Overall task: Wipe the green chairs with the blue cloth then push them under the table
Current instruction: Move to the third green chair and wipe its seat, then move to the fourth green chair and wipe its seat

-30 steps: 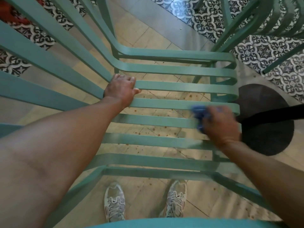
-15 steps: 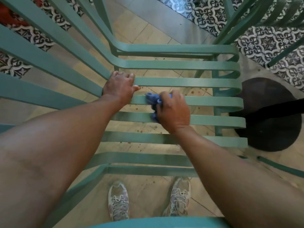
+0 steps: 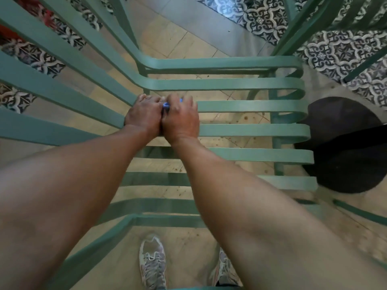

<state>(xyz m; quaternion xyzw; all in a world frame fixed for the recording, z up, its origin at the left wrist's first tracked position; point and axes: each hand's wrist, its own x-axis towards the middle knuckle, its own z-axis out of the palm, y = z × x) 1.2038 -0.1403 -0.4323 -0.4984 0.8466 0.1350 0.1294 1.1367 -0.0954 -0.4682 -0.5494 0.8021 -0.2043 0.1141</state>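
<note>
I look down through the slatted seat of a green chair [image 3: 251,130]. My left hand [image 3: 144,116] rests flat on a slat near the seat's back left, where the backrest slats bend up. My right hand [image 3: 181,120] presses against it from the right, closed over the blue cloth [image 3: 166,105]. Only a small blue bit of the cloth shows between the two hands; the rest is hidden under my right palm.
A second green chair [image 3: 314,21] stands at the top right on patterned tiles. A round dark table base [image 3: 343,147] lies on the floor right of the seat. My two grey shoes [image 3: 152,266] stand below the seat's front edge.
My right hand slid the blue cloth leftward along the seat slats, from the right edge to the middle, then up against my left hand. The left hand stayed put.
</note>
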